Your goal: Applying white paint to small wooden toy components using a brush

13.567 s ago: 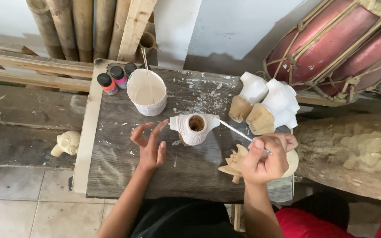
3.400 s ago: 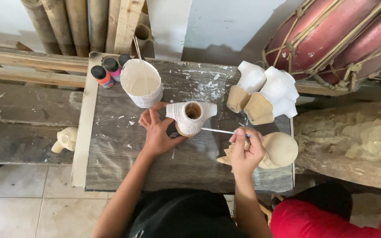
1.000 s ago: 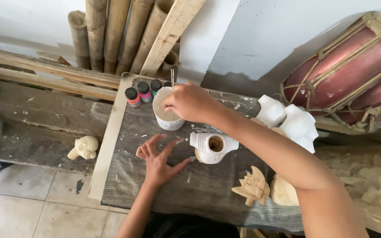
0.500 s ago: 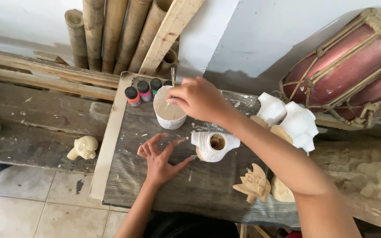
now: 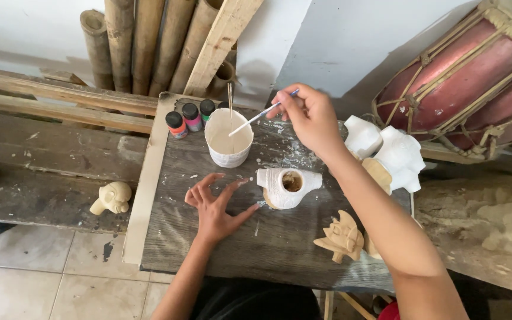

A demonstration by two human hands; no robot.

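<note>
Fingers (image 5: 296, 105) of the right hand (image 5: 310, 118), in the upper middle of the frame, pinch a thin paintbrush (image 5: 261, 114) by its upper end; its bristle tip slants down to the left into a white cup of pale paint (image 5: 228, 137). A thin stick also stands in that cup at its far rim. Lower and to the left, the left hand (image 5: 216, 207) lies flat on the dark wooden board (image 5: 268, 237), fingers spread and loose, holding nothing. Its thumb points toward a small carved figure painted white (image 5: 287, 187) with a round hollow on top, which sits just right of the hand at the frame's centre, apart from the fingertips.

Behind the cup, at the board's upper left edge, stand small paint bottles (image 5: 192, 117) with dark caps. Two larger white-painted carvings (image 5: 386, 151) sit at the right edge of the board, partly behind the right forearm. An unpainted leaf-shaped carving (image 5: 340, 237) lies at the lower right. Left of the board, on a weathered bench, rests a pale unpainted carved head (image 5: 112, 198). Bamboo poles (image 5: 143, 41) lean on the wall at the top, and a red drum (image 5: 463, 77) fills the upper right.
</note>
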